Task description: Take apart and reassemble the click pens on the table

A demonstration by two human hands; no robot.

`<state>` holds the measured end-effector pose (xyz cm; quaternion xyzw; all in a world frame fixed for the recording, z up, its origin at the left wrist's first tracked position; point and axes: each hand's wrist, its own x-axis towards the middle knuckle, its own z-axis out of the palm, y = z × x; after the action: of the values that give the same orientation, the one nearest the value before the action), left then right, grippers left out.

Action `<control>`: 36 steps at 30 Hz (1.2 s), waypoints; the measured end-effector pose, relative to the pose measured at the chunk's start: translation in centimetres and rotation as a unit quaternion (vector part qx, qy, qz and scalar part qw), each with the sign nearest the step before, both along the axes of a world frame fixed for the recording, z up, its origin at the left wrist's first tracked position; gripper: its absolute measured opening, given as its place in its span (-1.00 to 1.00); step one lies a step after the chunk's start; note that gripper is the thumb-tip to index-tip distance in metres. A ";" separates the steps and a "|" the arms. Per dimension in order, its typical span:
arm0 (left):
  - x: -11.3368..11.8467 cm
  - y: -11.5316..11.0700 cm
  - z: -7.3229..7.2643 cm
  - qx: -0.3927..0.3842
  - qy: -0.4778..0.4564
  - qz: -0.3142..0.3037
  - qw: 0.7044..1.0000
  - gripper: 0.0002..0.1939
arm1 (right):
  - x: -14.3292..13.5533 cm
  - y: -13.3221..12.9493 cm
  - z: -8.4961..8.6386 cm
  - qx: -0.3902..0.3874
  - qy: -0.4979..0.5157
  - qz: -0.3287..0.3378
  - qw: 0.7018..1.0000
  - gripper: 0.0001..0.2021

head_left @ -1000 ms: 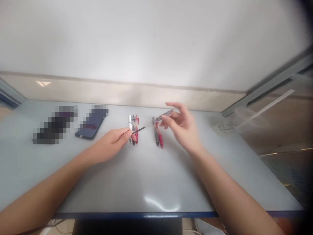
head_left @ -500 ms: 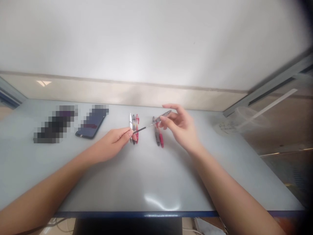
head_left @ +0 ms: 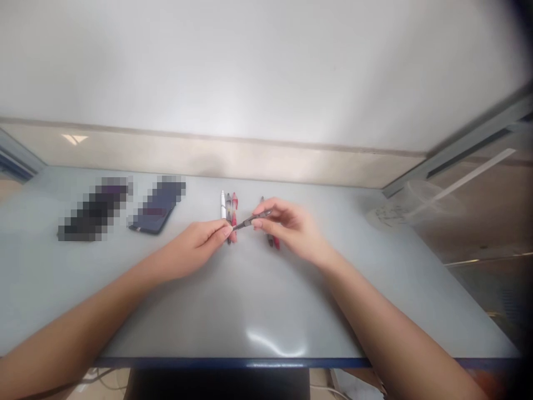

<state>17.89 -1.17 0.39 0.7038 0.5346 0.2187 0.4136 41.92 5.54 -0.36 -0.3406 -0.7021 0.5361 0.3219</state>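
Observation:
Between my hands a dark grey pen (head_left: 248, 221) is held at a slant above the table. My left hand (head_left: 208, 244) pinches its lower left tip, and my right hand (head_left: 293, 229) grips the upper right end between thumb and fingers. Behind my left fingertips lies a group of pens, a white pen (head_left: 223, 204) and a red pen (head_left: 235, 201) among them, partly covered. Under my right hand a grey pen (head_left: 270, 240) and a second red pen (head_left: 276, 243) lie side by side, mostly hidden.
A dark phone (head_left: 156, 211) and a pixelated dark object (head_left: 94, 214) lie at the left of the grey table (head_left: 250, 311). At the right stands a clear plastic cup (head_left: 389, 214) with a white straw (head_left: 474, 178). A pale wall rises behind the table.
My right hand has moved left and down toward my left hand, its fingers closer together. The dark refill that showed between the hands is now mostly covered by the grey barrel.

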 end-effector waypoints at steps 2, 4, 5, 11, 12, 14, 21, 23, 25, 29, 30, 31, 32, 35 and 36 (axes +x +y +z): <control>0.1 -0.1 0.1 0.003 0.002 -0.005 1.000 -0.54 | -0.3 -0.2 0.0 0.003 0.017 0.003 1.000 -0.73; 0.2 -0.1 0.1 0.013 0.001 -0.004 1.000 -0.56 | -0.6 -0.3 0.0 0.001 0.032 0.002 0.999 -0.72; 0.2 0.0 0.1 0.023 -0.001 -0.001 1.000 -0.56 | -0.7 -0.4 0.0 0.000 0.029 -0.002 1.000 -0.71; 0.0 0.2 -1.2 0.154 0.022 0.013 0.988 -0.71 | -0.6 -0.8 0.2 0.064 -0.129 -0.019 0.989 -0.43; -0.1 0.2 -1.4 0.184 0.037 0.012 0.982 -0.71 | -0.5 -0.8 0.2 0.074 -0.155 -0.011 0.985 -0.42; -0.2 0.3 -1.6 0.235 0.077 0.008 0.969 -0.67 | -0.3 -0.8 0.3 0.088 -0.158 -0.001 0.983 -0.55; -0.4 0.5 -1.9 0.286 0.141 -0.038 0.947 -0.60 | -0.1 -0.4 0.1 0.119 -0.166 0.006 0.979 -0.54; -0.4 0.5 -1.9 0.299 0.152 -0.049 0.941 -0.61 | 0.1 -0.3 0.3 0.116 -0.191 0.005 0.975 -0.54; -0.4 0.5 -1.9 0.311 0.171 -0.052 0.933 -0.60 | 0.2 -0.2 0.6 0.122 -0.155 0.028 0.980 -0.70; -0.2 0.4 -1.7 0.328 0.200 -0.066 0.921 -0.58 | 0.4 -0.2 1.0 0.105 -0.149 0.043 0.982 -0.66; -0.2 0.3 -1.6 0.331 0.203 -0.069 0.919 -0.58 | 0.4 -0.3 1.0 0.099 -0.169 0.032 0.980 -0.56; -0.2 0.3 -1.6 0.335 0.204 -0.072 0.917 -0.59 | 0.3 -0.4 1.0 0.098 -0.181 0.023 0.978 -0.51; -0.2 0.3 -1.6 0.336 0.205 -0.073 0.916 -0.60 | 0.3 -0.4 1.0 0.104 -0.182 0.018 0.978 -0.53; -0.3 0.3 -1.7 0.331 0.204 -0.074 0.918 -0.60 | 0.3 -0.5 0.9 0.142 -0.156 0.039 0.977 -0.74; -0.3 0.3 -1.8 0.329 0.201 -0.078 0.919 -0.60 | 0.3 -0.4 0.8 0.147 -0.153 0.049 0.976 -0.76</control>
<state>17.55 -0.86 -1.38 0.8689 0.4475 0.2034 0.0580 42.21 5.10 0.49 -0.3330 -0.8301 0.3833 0.2304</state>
